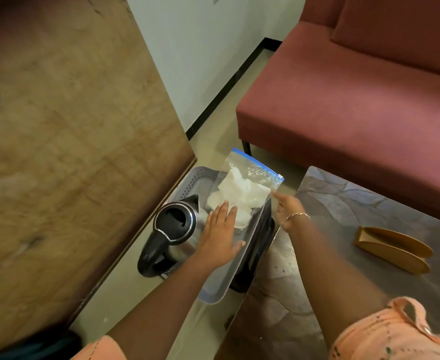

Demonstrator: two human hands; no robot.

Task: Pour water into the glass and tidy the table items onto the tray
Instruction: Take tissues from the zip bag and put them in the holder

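Your left hand (220,237), fingers straight, presses the clear blue-zipped plastic bag (247,183). Your right hand (289,207) pinches its corner, with the dark stone-patterned table (343,211) edge just right of those fingers.

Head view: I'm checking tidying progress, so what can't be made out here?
All in the head view:
Kettle: water level, hidden by its lid.
Zip bag: white contents, crumpled and blurred.
Basket: inside covered by tray and left hand.
Glass: nowhere in frame.

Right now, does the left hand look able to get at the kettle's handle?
Probably yes: the left hand lies flat over the tray right beside the kettle, with nothing between them; the right hand pinches the zip bag.
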